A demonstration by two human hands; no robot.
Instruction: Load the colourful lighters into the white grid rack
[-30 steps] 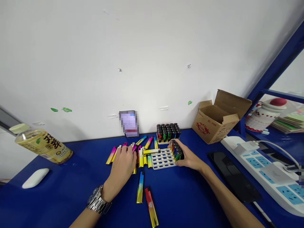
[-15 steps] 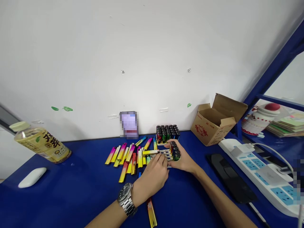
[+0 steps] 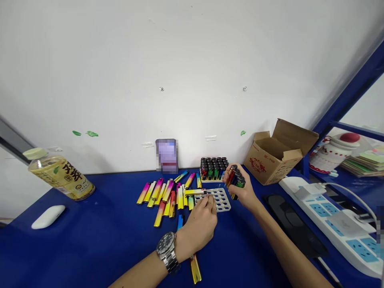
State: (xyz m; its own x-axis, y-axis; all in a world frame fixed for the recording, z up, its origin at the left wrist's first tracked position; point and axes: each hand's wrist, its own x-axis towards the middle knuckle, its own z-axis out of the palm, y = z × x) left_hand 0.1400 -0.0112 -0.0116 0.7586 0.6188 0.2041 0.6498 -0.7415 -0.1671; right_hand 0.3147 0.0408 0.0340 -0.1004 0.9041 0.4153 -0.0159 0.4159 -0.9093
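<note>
My right hand [image 3: 245, 190] is closed round a bunch of lighters [image 3: 237, 178] with black tops, held just above the right end of a white tray [image 3: 221, 209] full of holes. My left hand [image 3: 201, 224], with a watch on its wrist, has its fingers curled on the tray's left part; the fingertips are partly hidden. Over the tray's left edge lies a yellow lighter [image 3: 193, 192]. Left of it a loose pile of shiny yellow, pink and red lighters [image 3: 159, 192] covers the table. Behind the tray stands a block of upright lighters [image 3: 213, 168] in rows.
An open cardboard box [image 3: 264, 166] stands at the back right, near a white power strip [image 3: 327, 220] and a black phone [image 3: 292, 224]. Another phone [image 3: 167, 155] leans on the wall. At left are a drink bottle [image 3: 66, 176] and a white case [image 3: 48, 217].
My right hand has moved right and up with the bunch of lighters, out of the tray, baring its holes. My left hand has stayed at the tray. The view has shifted slightly.
</note>
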